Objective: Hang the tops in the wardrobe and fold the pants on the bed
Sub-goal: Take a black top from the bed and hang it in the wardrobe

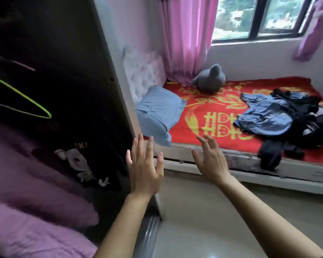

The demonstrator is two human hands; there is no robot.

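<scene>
Grip released on both: left hand (144,170) and right hand (211,161) spread, holding nothing. At nine o'clock stands the wardrobe (73,53); bed (186,135) at one o'clock, clothes pile (280,118) at three — then pillow (157,112), plush toy (210,79), green hanger (26,98).

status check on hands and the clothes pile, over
Left hand open, empty. Right hand open, empty. Clothes pile unsorted on the bed, right side. Green hanger bare in the wardrobe; way to the pile looks clear.
</scene>
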